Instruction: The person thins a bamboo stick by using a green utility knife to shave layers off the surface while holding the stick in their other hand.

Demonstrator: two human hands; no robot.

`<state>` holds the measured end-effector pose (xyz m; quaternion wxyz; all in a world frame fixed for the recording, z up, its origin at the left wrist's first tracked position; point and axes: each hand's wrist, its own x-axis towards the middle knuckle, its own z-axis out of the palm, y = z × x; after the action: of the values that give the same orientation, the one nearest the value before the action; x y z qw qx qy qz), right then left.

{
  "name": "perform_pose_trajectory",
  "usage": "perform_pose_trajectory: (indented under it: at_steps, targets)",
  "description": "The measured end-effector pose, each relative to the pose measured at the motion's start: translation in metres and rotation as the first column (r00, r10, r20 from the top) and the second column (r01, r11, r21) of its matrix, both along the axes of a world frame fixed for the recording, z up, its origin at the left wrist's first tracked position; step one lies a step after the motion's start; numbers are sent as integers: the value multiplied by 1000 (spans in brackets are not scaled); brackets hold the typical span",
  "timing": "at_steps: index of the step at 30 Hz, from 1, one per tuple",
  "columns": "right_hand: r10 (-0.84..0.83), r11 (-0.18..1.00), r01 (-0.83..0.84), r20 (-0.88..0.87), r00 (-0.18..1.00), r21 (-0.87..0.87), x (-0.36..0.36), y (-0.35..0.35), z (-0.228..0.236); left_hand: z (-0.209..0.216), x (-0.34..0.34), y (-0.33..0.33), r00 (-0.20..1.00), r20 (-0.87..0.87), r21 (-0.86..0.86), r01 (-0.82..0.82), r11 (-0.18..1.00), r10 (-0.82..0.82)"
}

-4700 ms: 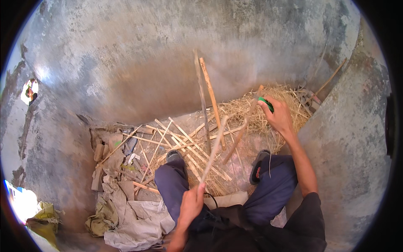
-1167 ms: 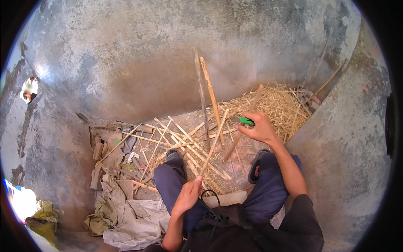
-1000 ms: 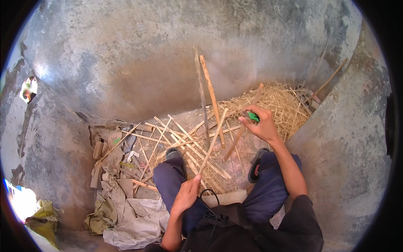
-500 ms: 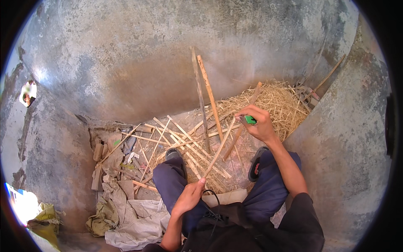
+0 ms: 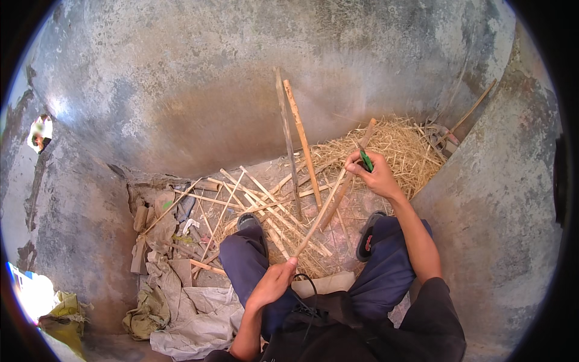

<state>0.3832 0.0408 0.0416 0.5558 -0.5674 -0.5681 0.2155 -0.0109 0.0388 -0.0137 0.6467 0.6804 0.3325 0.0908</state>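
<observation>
A thin pale wooden stick (image 5: 321, 218) slants from between my knees up toward the straw. My left hand (image 5: 272, 283) is closed round its near end, thumb along it. At the stick's far end is my right hand (image 5: 377, 177), closed on a small green-handled knife (image 5: 366, 160). The fingertips of that hand meet the stick there. The blade is small and hard to make out. Behind the stick, a thicker brown stick (image 5: 339, 202) leans over the straw pile (image 5: 401, 148).
Two upright sticks, one grey (image 5: 285, 114) and one tan (image 5: 300, 128), lean toward the concrete wall (image 5: 199, 78). Several split strips (image 5: 265, 206) lie crisscrossed on the floor, left of centre. Crumpled sacks (image 5: 196, 317) and rubble sit at the left. My feet flank the work.
My right hand has shifted slightly and turned, so the knife's green handle now points more upright. The stick's far end has swung a little right. My left hand stays almost in place.
</observation>
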Motion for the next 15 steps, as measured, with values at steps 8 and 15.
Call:
perform_pose_trajectory:
  at_steps: [8,15]
  targets:
    - [199,971,-235,-418,887,-37,9,-5,-3,6,-1,2,999,9,-33,38,999,-38]
    - [268,949,-313,-568,778,18,11,-3,-10,7,-2,3,997,19,-43,70,997,-69]
